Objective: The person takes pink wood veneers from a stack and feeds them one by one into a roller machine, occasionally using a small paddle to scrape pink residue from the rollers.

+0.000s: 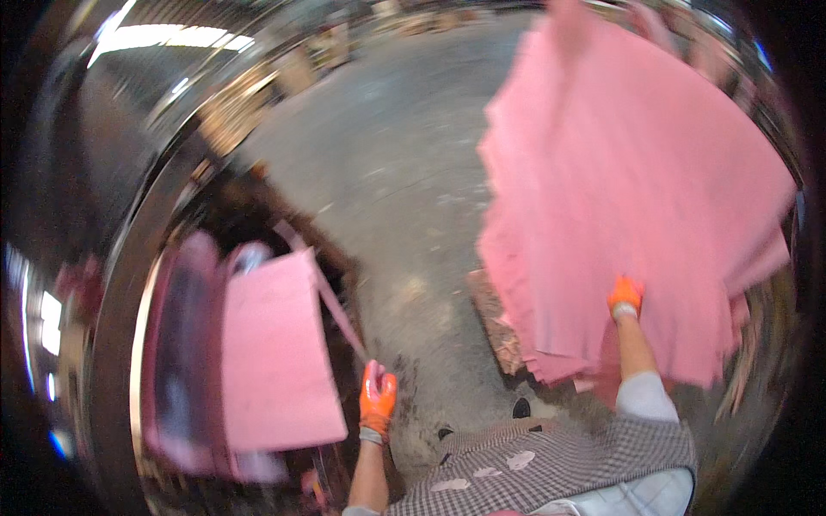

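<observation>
My left hand, in an orange glove, is closed around a thin pink strip that slants up and away to the left. Beside it, a smooth pink sheet lies on the machine at my left, next to a dark roller with pink edges. On the right, my other gloved hand, my right hand, looks closed on a large pink sheet atop a stack; its fingertips are blurred. That sheet spreads wide, with a raised, smeared fold at its far end. Ragged edges of several sheets show along the stack's left side.
A dark machine frame curves along the left. Grey concrete floor runs between machine and stack. The stack's rough brownish base juts out at its near left. Wooden pallets or boards stand at the far left.
</observation>
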Demonstrator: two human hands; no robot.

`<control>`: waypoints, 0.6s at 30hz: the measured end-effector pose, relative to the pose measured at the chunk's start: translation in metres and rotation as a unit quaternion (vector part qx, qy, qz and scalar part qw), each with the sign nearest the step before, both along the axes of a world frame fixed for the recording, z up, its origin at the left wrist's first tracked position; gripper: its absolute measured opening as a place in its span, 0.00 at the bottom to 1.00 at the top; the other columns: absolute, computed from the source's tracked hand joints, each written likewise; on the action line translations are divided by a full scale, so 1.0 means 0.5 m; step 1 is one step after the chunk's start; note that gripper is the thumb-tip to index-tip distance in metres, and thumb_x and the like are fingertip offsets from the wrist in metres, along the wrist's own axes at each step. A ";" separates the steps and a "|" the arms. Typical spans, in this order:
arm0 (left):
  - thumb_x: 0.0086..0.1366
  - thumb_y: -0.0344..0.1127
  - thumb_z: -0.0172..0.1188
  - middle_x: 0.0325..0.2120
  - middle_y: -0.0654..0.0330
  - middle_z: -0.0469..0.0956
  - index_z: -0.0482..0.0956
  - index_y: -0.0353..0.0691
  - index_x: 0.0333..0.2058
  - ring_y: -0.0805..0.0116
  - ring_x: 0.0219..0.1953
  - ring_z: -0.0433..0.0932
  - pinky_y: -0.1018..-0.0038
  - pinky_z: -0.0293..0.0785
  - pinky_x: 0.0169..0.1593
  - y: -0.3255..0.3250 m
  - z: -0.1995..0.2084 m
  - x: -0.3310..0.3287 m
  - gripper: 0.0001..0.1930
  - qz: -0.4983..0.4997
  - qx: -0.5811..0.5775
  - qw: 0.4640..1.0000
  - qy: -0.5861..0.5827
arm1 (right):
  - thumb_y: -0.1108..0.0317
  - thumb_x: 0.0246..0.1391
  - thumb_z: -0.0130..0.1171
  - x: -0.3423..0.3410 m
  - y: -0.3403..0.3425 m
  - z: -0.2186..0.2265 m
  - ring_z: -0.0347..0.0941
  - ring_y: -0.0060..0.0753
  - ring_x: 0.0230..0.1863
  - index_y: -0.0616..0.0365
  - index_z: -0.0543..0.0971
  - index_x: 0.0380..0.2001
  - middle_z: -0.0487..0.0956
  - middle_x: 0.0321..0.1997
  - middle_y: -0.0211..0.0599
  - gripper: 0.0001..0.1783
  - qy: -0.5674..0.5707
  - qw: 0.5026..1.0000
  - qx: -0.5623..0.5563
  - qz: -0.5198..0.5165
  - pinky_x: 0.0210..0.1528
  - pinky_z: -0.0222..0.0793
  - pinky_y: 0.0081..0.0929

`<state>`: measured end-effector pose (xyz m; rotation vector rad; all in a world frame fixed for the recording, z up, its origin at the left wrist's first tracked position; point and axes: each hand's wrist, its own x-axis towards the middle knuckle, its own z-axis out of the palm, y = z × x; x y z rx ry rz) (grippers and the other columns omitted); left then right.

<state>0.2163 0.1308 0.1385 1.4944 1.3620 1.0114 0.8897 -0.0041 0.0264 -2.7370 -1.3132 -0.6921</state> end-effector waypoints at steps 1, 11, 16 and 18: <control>0.68 0.34 0.62 0.57 0.53 0.72 0.58 0.34 0.69 0.66 0.56 0.73 0.71 0.70 0.59 0.002 -0.009 -0.033 0.34 0.044 -0.018 0.996 -0.077 | 0.60 0.59 0.55 0.020 -0.018 -0.098 0.80 0.45 0.45 0.53 0.81 0.45 0.83 0.40 0.44 0.15 0.095 0.982 -0.154 0.051 0.49 0.74 0.43; 0.68 0.43 0.65 0.58 0.56 0.70 0.56 0.32 0.69 0.66 0.58 0.68 0.69 0.63 0.63 -0.188 -0.180 -0.425 0.38 0.495 -0.008 0.799 -0.341 | 0.46 0.60 0.51 -0.756 0.183 -0.275 0.74 0.51 0.62 0.61 0.77 0.55 0.79 0.57 0.55 0.31 0.512 0.725 -0.365 0.282 0.61 0.69 0.38; 0.65 0.60 0.62 0.55 0.67 0.72 0.63 0.46 0.66 0.75 0.49 0.68 0.73 0.60 0.46 -0.161 -0.286 -0.655 0.38 0.580 -0.097 0.747 -0.311 | 0.45 0.59 0.54 -0.981 0.249 -0.143 0.77 0.50 0.56 0.59 0.73 0.57 0.80 0.54 0.53 0.33 0.581 0.643 -0.344 0.362 0.57 0.71 0.37; 0.64 0.61 0.62 0.56 0.68 0.71 0.64 0.49 0.66 0.73 0.50 0.69 0.73 0.60 0.46 -0.132 -0.320 -0.725 0.38 0.567 -0.060 0.746 -0.344 | 0.43 0.59 0.54 -1.030 0.262 -0.117 0.76 0.49 0.57 0.58 0.71 0.60 0.80 0.55 0.51 0.34 0.563 0.640 -0.402 0.334 0.59 0.70 0.37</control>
